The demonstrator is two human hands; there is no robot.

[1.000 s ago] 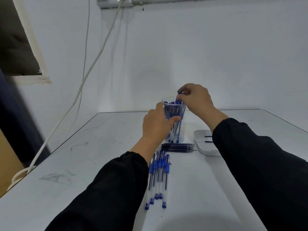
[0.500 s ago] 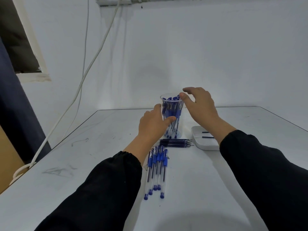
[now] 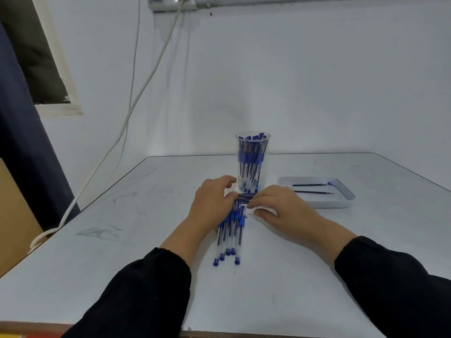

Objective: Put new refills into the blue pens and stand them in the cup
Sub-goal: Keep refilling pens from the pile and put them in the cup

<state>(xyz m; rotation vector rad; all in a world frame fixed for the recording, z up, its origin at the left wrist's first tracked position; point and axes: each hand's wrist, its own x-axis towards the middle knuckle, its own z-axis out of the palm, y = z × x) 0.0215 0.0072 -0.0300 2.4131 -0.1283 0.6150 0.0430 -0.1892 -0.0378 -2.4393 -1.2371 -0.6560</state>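
Note:
A clear plastic cup (image 3: 253, 152) stands upright at the middle of the table, filled with several blue pens. In front of it a bundle of dark refills (image 3: 244, 197) lies crosswise. My left hand (image 3: 214, 206) grips the bundle's left end between thumb and fingers. My right hand (image 3: 280, 211) pinches its right end with curled fingers, thumb underneath. Several blue pens (image 3: 230, 237) lie side by side on the table below the refills, their upper ends partly hidden by my left hand.
A shallow white tray (image 3: 341, 203) sits to the right of the cup with two refills in it. The white table (image 3: 122, 240) meets the wall behind. A white cable (image 3: 136, 101) hangs down at the left.
Both hands left the cup and dropped to the refill bundle in front of it. The cup now stands free with its pens.

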